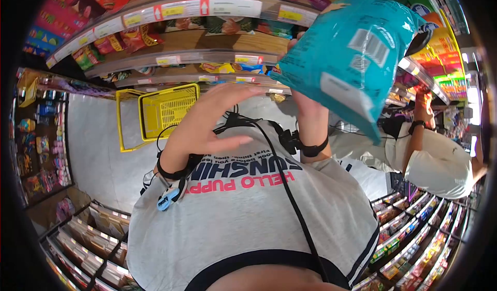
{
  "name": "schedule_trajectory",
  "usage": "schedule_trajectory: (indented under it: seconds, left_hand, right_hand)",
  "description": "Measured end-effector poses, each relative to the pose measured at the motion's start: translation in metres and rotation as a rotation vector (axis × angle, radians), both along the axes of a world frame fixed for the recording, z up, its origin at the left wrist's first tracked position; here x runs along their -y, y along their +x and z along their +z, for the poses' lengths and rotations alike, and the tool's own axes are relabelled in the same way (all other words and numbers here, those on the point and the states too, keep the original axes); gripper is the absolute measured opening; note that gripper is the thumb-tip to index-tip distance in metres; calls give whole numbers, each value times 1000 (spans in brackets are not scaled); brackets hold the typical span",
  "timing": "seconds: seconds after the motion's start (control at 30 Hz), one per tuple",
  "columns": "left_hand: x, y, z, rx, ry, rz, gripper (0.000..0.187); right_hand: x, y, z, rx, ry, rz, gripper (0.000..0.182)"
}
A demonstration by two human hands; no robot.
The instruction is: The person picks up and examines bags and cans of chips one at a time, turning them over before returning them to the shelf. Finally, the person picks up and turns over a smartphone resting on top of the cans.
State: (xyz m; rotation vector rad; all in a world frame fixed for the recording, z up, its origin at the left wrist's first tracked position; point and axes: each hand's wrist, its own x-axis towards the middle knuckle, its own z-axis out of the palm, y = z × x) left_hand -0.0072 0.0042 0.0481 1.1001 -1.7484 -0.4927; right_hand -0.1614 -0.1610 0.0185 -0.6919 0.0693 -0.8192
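One glossy teal plastic bag, printed with a white barcode, is held up at two o'clock, tilted, its lower corner pointing down toward the floor. The right hand, largely hidden behind the bag, grips it by its left side. At ten o'clock, near the centre and apart from the bag, the left hand is spread, fingers extended and thumb well away from them. Dark bands circle both wrists.

Beyond, at twelve o'clock, stand pale wooden shelves edged with white and yellow price labels and stocked with colourful snack packets. Between nine and ten o'clock, a rectangular yellow plastic basket stands on the grey floor. Toward six o'clock spreads the wearer's grey shirt with navy trim and pink and navy lettering, a thin black cable crossing it. Another person in pale clothes is at three o'clock.
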Motion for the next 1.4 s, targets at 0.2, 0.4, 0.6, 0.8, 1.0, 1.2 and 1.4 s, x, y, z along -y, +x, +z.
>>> schedule_trajectory:
  seconds: [0.2,0.4,0.6,0.8,1.0,1.2,1.4]
  left_hand:
    - [10,-8,-12,-97,155,85,47]
    - [11,-7,-17,-91,182,64,44]
    - [14,-5,-18,-56,193,63,42]
    - [18,-3,-28,-231,279,18,46]
    - [24,17,-60,-185,474,32,54]
    - [41,26,-115,219,859,11,55]
    - [42,26,-142,329,755,171,57]
  right_hand:
    - [0,1,43,580,439,288,46]
    - [0,-1,45,591,381,331,48]
    - [5,2,40,592,295,363,54]
    - [14,-3,11,236,-48,21,57]
    - [26,-33,-52,-335,-326,-317,67]
    - [52,-46,-107,-908,-891,-375,69]
    - [76,-22,-135,-1071,-685,-401,59]
